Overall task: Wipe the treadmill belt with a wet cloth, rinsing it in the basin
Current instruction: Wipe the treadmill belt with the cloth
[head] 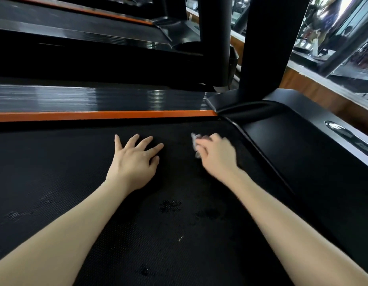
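The black textured treadmill belt [79, 182] fills the lower part of the view, with several wet spots near its middle. My left hand [134, 159] rests flat on the belt with fingers spread. My right hand [215, 153] is blurred and grips a small pale cloth [194, 141] against the belt near its front end; only the cloth's edge shows past my fingers. The basin is out of view.
An orange strip [96, 115] and a glossy black side rail [75, 98] run along the belt's far side. The black motor cover [292, 145] and an upright post [265, 48] stand at the right. Another treadmill [75, 23] lies beyond.
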